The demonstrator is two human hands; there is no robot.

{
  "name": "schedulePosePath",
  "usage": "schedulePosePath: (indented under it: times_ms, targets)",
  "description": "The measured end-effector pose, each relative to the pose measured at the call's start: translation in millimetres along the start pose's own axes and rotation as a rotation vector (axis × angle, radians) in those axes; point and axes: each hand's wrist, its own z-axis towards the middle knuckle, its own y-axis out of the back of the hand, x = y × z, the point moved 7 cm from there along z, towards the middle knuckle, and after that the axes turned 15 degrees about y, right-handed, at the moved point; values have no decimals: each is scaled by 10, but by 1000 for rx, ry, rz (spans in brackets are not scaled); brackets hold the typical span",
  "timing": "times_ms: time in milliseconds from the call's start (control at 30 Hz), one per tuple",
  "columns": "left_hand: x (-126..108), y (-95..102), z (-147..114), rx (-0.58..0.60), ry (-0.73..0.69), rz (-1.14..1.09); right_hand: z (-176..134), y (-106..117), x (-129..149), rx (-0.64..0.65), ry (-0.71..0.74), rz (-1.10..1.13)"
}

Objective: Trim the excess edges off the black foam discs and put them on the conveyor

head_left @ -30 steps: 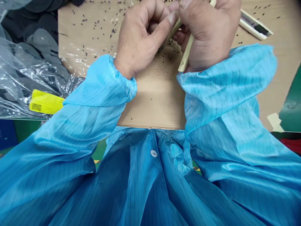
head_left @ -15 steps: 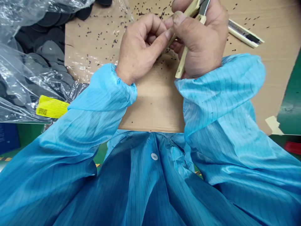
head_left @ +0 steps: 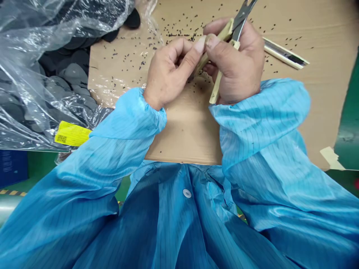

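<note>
Scissors [head_left: 239, 27], seen in the head view, are grasped in our right hand [head_left: 240, 65], with blades pointing away from us above the cardboard sheet [head_left: 185, 138]. Our left hand [head_left: 169, 71] curls thumb and finger in beside the right thumb; we cannot tell whether it pinches anything. With both hands crowding one handle, we judge that closing the spread handles could nip skin, or a slip could jerk the blades. Our right hand could also knock the cream cutter [head_left: 284, 53] just beside it, and a sweeping blue sleeve [head_left: 260, 112] might scatter black bits [head_left: 193, 37].
</note>
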Motion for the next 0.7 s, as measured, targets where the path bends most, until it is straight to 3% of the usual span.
schedulePosePath:
  times_ms: [133,300,533,700]
  targets:
    - [-48,8,-34,-5,58,-12,-9,57,23,-42,-19,-61]
    - [-73,4,-101,-29,173,24,-51,99,-8,-6,-75,-220]
    - [-36,36,-87,-60,217,15,-32,77,-146,-35,-224,-119]
    - [-28,46,-87,-61,224,44,-62,81,-99,-55,-217,-106]
